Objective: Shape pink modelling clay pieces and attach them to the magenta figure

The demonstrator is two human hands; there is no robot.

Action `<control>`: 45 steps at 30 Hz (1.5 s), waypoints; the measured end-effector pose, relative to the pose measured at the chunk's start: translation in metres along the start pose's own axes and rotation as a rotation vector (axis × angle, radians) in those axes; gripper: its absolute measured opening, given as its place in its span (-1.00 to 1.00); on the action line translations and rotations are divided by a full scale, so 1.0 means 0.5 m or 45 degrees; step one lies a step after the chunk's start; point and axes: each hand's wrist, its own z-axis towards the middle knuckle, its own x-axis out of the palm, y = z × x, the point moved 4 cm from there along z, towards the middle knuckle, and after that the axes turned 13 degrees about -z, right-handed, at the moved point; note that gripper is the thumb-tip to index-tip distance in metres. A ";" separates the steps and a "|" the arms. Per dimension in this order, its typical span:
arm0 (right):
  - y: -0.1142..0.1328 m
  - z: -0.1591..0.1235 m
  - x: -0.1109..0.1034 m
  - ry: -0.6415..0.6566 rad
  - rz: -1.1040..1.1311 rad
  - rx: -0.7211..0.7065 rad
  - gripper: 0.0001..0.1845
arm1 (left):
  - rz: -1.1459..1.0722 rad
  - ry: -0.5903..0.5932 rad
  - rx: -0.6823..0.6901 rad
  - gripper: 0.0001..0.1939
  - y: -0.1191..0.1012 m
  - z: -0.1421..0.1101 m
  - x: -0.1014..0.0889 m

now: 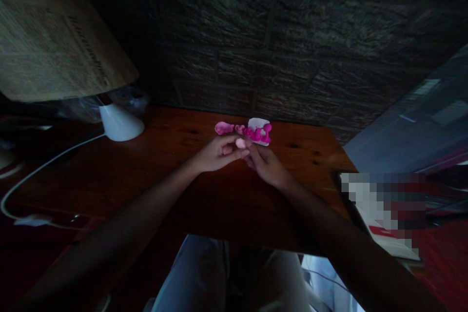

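My left hand (218,152) is closed around a small pale pink lump (241,143) that looks like modelling clay. Against its right side press the closed fingers of my right hand (266,162), and both hands meet over the table. Just beyond them lies a row of darker pink shaped clay pieces (257,134), partly on a white card (256,122). At the row's left end is a flatter, lighter pink clay piece (224,127). My fingers hide part of the lump and the near edge of the row.
The wooden table (175,131) runs up to a dark brick wall (241,34). On the left stands a lamp with a white base (121,123), a newsprint-patterned shade (62,44) and a white cord (51,168). A partly blurred, framed flat object (395,243) is at the right edge.
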 end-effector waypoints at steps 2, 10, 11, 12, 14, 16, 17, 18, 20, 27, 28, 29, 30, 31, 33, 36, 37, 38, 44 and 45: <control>-0.001 0.000 0.001 0.011 -0.010 -0.001 -0.27 | 0.102 -0.006 0.043 -0.78 0.002 -0.001 -0.001; -0.001 0.000 -0.005 0.068 -0.124 -0.016 -0.22 | 0.233 -0.041 0.069 -0.78 -0.017 -0.001 -0.005; 0.001 0.000 -0.009 0.055 -0.136 -0.019 -0.21 | 0.192 -0.039 0.035 -0.78 -0.018 -0.001 -0.004; 0.004 0.000 -0.012 0.044 -0.138 -0.019 -0.21 | 0.147 -0.040 -0.001 -0.78 -0.017 -0.001 -0.004; 0.007 0.000 -0.016 0.031 -0.123 -0.016 -0.21 | 0.065 -0.059 -0.066 -0.77 -0.014 -0.002 -0.004; 0.008 0.000 -0.015 0.037 -0.102 -0.016 -0.21 | 0.003 -0.084 -0.112 -0.75 -0.009 -0.003 -0.006; 0.008 0.000 -0.013 0.040 -0.088 -0.017 -0.22 | -0.016 -0.086 -0.130 -0.74 -0.007 -0.004 -0.006; 0.007 -0.001 -0.010 0.045 -0.070 -0.019 -0.24 | -0.026 -0.080 -0.143 -0.73 -0.005 -0.004 -0.005; 0.004 -0.001 -0.002 0.068 -0.028 -0.014 -0.25 | -0.019 -0.069 -0.148 -0.72 -0.004 -0.005 -0.004; -0.013 -0.001 0.017 0.173 0.170 0.084 -0.30 | 0.024 -0.045 -0.129 -0.69 -0.010 -0.006 -0.001; -0.013 -0.001 0.018 0.188 0.197 0.068 -0.32 | 0.019 -0.037 -0.145 -0.68 -0.010 -0.006 0.000; -0.012 0.000 0.018 0.204 0.222 0.044 -0.33 | 0.014 -0.034 -0.154 -0.68 -0.010 -0.006 0.001; -0.010 0.001 0.017 0.215 0.243 0.018 -0.36 | 0.008 -0.038 -0.154 -0.68 -0.010 -0.006 0.001; -0.009 0.001 0.017 0.220 0.262 -0.006 -0.38 | 0.000 -0.043 -0.147 -0.68 -0.011 -0.007 0.001; -0.006 0.002 0.015 0.234 0.287 -0.035 -0.43 | -0.003 -0.052 -0.123 -0.64 -0.010 -0.007 0.000; -0.003 0.002 0.013 0.245 0.297 -0.054 -0.48 | 0.053 -0.084 -0.098 -0.56 -0.007 -0.008 -0.002; -0.003 0.002 0.012 0.245 0.297 -0.060 -0.49 | 0.073 -0.099 -0.090 -0.55 -0.006 -0.007 -0.003; -0.002 0.002 0.012 0.238 0.300 -0.065 -0.49 | 0.083 -0.111 -0.082 -0.54 -0.005 -0.007 -0.004; 0.000 0.000 0.018 0.266 0.292 -0.046 -0.46 | 0.010 -0.080 -0.040 -0.59 -0.009 -0.002 0.001; 0.001 0.000 0.019 0.275 0.286 -0.043 -0.46 | 0.007 -0.078 -0.039 -0.60 -0.010 -0.002 0.002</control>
